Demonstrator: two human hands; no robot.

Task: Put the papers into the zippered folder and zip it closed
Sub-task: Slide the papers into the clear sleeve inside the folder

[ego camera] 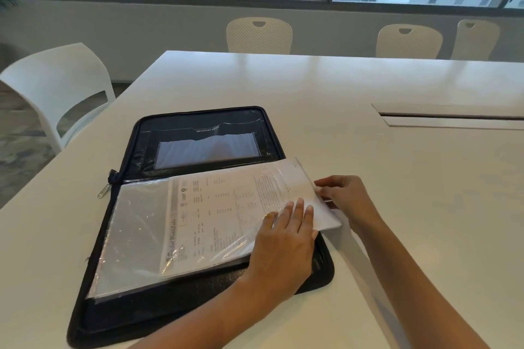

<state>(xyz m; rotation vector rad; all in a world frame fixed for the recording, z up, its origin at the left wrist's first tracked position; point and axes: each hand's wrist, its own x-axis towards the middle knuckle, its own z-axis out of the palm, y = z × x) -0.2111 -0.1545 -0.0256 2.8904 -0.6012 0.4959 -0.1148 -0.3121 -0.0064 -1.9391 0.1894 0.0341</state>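
A dark zippered folder point(175, 306) lies open on the white table, its far flap showing a clear pocket point(208, 150). On the near half lies a clear plastic sleeve point(136, 235) with printed papers point(221, 212) partly inside it; their right end sticks out past the folder's edge. My left hand point(283, 244) lies flat on the right part of the papers and sleeve, fingers together. My right hand point(344, 195) pinches the papers' protruding right edge. The metal zipper pull point(103, 191) hangs at the folder's left side by the spine.
The white table point(397, 178) has a cable slot point(453, 116) at the right. A white chair point(56, 88) stands at the left edge, and three more chairs point(259, 35) line the far side under the windows.
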